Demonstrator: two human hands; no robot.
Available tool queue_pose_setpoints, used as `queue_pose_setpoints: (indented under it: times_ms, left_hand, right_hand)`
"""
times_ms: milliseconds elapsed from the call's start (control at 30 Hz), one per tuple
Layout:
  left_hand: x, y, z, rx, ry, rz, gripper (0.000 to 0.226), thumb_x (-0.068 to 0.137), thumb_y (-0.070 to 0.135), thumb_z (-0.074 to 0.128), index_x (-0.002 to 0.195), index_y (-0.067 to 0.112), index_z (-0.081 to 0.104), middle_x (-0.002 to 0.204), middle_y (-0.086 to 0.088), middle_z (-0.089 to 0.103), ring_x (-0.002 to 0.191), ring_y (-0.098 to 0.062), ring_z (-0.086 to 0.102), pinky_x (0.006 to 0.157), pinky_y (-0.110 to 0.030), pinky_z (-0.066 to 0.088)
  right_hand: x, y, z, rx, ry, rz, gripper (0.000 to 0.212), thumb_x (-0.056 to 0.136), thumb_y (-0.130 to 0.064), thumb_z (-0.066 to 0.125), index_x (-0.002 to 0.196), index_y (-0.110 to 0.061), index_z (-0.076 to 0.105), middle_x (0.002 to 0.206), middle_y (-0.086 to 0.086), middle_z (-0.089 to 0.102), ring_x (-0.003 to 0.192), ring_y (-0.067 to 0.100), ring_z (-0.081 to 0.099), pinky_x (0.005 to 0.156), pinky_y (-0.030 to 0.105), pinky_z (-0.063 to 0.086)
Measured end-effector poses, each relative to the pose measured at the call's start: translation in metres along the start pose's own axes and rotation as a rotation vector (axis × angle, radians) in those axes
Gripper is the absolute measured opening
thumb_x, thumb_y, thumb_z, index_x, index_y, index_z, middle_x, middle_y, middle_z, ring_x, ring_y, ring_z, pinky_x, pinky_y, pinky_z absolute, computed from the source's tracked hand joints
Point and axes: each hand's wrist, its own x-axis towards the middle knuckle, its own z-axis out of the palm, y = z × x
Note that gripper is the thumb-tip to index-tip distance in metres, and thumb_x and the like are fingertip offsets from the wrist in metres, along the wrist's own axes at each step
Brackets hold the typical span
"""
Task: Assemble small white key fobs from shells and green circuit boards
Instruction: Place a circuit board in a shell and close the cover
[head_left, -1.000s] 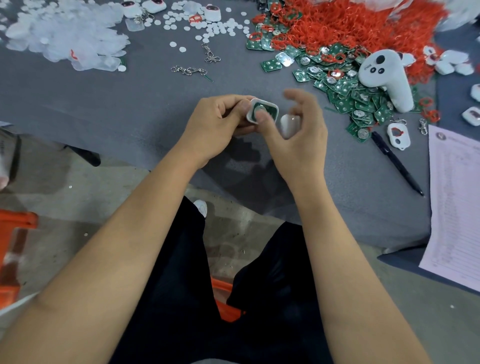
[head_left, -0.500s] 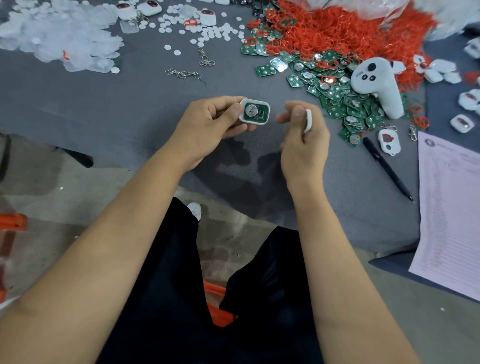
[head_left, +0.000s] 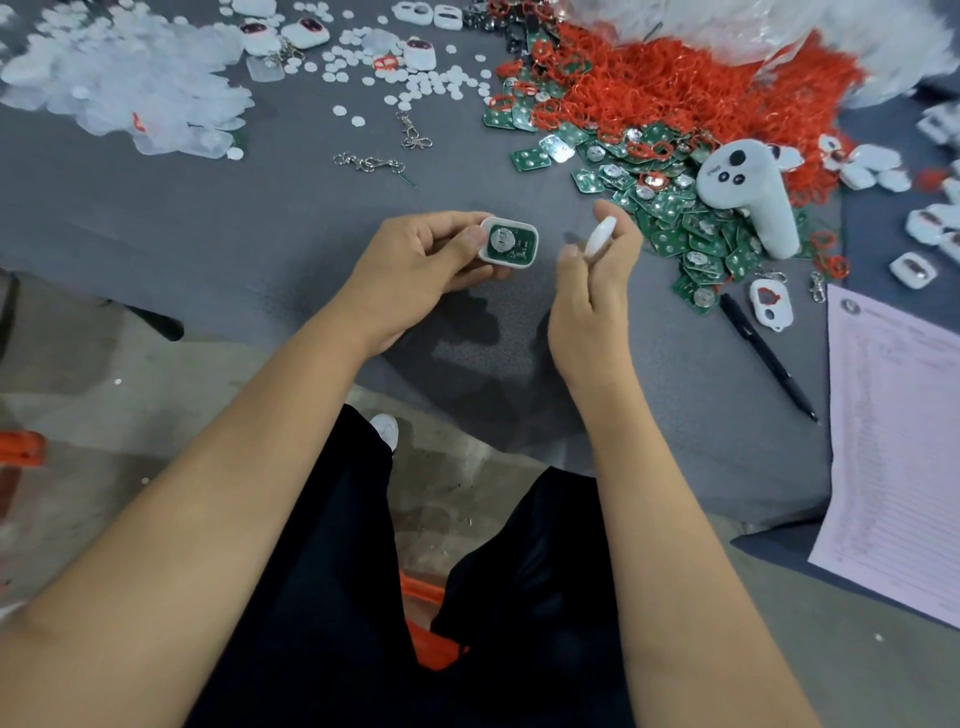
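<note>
Grey table cover (head_left: 208, 218) fills the upper view, strewn with parts from largest heap to smallest: a mass of red rings (head_left: 675, 88) at the far right, a spread of clear plastic pieces (head_left: 119, 78) at the far left, a pile of green circuit boards (head_left: 670, 208) spilling from under the rings toward the right hand, and scattered white discs (head_left: 415, 78) between the heaps. A white handheld controller (head_left: 748, 197) lies on the boards, a sheet of paper (head_left: 893, 441) hangs over the right edge, a black pen (head_left: 769, 358) lies beside it, a finished white fob (head_left: 770, 304) rests near the pen's tip, and metal key chains (head_left: 369, 162) lie beyond the left hand. Nothing stands between the two hands. Compared with half a second ago the hands have drawn slightly further apart, and the cover shell is tilted more edge-on. The left hand (head_left: 415, 270) grips the base shell (head_left: 508, 243) between thumb and curled fingers, its open face up with a green board seated inside. The right hand (head_left: 592, 291) pinches the white cover shell (head_left: 600, 236) at its fingertips, just beside the base shell but apart from it, above the table.
</note>
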Motion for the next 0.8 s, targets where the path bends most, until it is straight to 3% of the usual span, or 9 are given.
queue_pose_setpoints:
  times_ms: [133, 267, 367, 500, 533, 567, 633, 700, 800]
  left_hand:
    - [-0.0012, 0.0017, -0.0002, 0.009, 0.0, -0.008, 0.026, 0.109, 0.009, 0.051, 0.127, 0.011, 0.068, 0.11, -0.003, 0.079, 0.103, -0.022, 0.077, 0.088, -0.021, 0.058]
    - [-0.002, 0.0026, 0.0009, 0.009, 0.002, -0.003, 0.026, 0.108, 0.006, 0.05, 0.123, 0.014, 0.069, 0.107, 0.0, 0.08, 0.102, -0.021, 0.077, 0.089, -0.023, 0.059]
    - [-0.0023, 0.0016, 0.0004, -0.003, -0.01, 0.008, 0.025, 0.108, 0.007, 0.051, 0.121, 0.016, 0.07, 0.107, -0.001, 0.08, 0.103, -0.021, 0.076, 0.089, -0.022, 0.058]
    - [-0.0013, 0.0008, -0.0004, -0.005, -0.009, 0.015, 0.026, 0.108, 0.007, 0.051, 0.12, 0.017, 0.071, 0.108, 0.0, 0.08, 0.103, -0.019, 0.076, 0.09, -0.022, 0.058]
    - [-0.0013, 0.0005, -0.0005, -0.006, -0.01, 0.014, 0.025, 0.108, 0.007, 0.051, 0.12, 0.016, 0.071, 0.109, 0.001, 0.08, 0.103, -0.019, 0.076, 0.09, -0.022, 0.058]
    - [-0.0013, 0.0002, -0.0007, -0.005, -0.01, 0.013, 0.025, 0.108, 0.008, 0.052, 0.121, 0.016, 0.071, 0.109, 0.001, 0.079, 0.103, -0.018, 0.076, 0.09, -0.023, 0.058]
    - [-0.001, 0.0, -0.0011, 0.007, -0.012, 0.01, 0.024, 0.108, 0.01, 0.053, 0.122, 0.016, 0.071, 0.111, 0.001, 0.079, 0.104, -0.02, 0.076, 0.09, -0.023, 0.058]
    - [-0.0012, -0.0001, -0.0009, 0.017, -0.014, 0.012, 0.024, 0.107, 0.01, 0.054, 0.121, 0.018, 0.071, 0.111, 0.001, 0.079, 0.104, -0.02, 0.076, 0.089, -0.023, 0.059]
    - [-0.0019, -0.0003, -0.0005, 0.029, -0.025, 0.012, 0.024, 0.107, 0.008, 0.054, 0.122, 0.018, 0.07, 0.108, 0.003, 0.08, 0.102, -0.015, 0.076, 0.088, -0.022, 0.059]
  right_hand:
    - [0.0001, 0.0014, -0.0019, -0.014, -0.065, -0.012, 0.048, 0.101, 0.0, 0.035, 0.149, -0.002, 0.031, 0.105, -0.006, 0.043, 0.072, -0.018, 0.047, 0.07, 0.002, 0.039]
    - [0.0003, 0.001, 0.0013, -0.095, -0.069, -0.054, 0.061, 0.102, 0.002, 0.043, 0.158, 0.002, 0.02, 0.135, 0.004, 0.034, 0.103, -0.026, 0.042, 0.089, -0.003, 0.031]
    - [0.0017, 0.0038, 0.0031, -0.132, -0.044, -0.109, 0.062, 0.104, 0.0, 0.049, 0.158, 0.005, 0.019, 0.129, 0.004, 0.035, 0.104, -0.028, 0.039, 0.091, -0.005, 0.027]
    - [-0.0005, -0.0005, 0.0052, -0.144, -0.041, -0.222, 0.064, 0.107, -0.009, 0.052, 0.16, 0.002, 0.018, 0.13, 0.008, 0.047, 0.113, 0.02, 0.05, 0.098, 0.003, 0.031]
    - [-0.0019, -0.0017, 0.0057, -0.143, -0.024, -0.242, 0.061, 0.106, -0.009, 0.055, 0.158, 0.0, 0.024, 0.127, 0.01, 0.053, 0.106, 0.021, 0.056, 0.094, 0.007, 0.036]
    - [-0.0033, -0.0028, 0.0058, -0.147, 0.013, -0.248, 0.056, 0.103, -0.01, 0.06, 0.152, -0.003, 0.033, 0.12, 0.007, 0.058, 0.092, 0.011, 0.059, 0.085, 0.008, 0.04]
    - [-0.0053, -0.004, 0.0046, -0.164, 0.104, -0.232, 0.043, 0.098, -0.015, 0.07, 0.135, -0.007, 0.05, 0.107, -0.008, 0.061, 0.076, 0.0, 0.054, 0.07, 0.007, 0.039]
    - [-0.0063, -0.0043, 0.003, -0.171, 0.13, -0.214, 0.038, 0.095, -0.021, 0.076, 0.126, -0.011, 0.057, 0.106, -0.01, 0.061, 0.076, 0.003, 0.053, 0.068, 0.01, 0.04]
    - [-0.0065, -0.0058, 0.0021, -0.218, 0.087, -0.253, 0.036, 0.092, -0.018, 0.077, 0.124, -0.01, 0.061, 0.111, 0.005, 0.057, 0.084, 0.006, 0.048, 0.075, 0.013, 0.038]
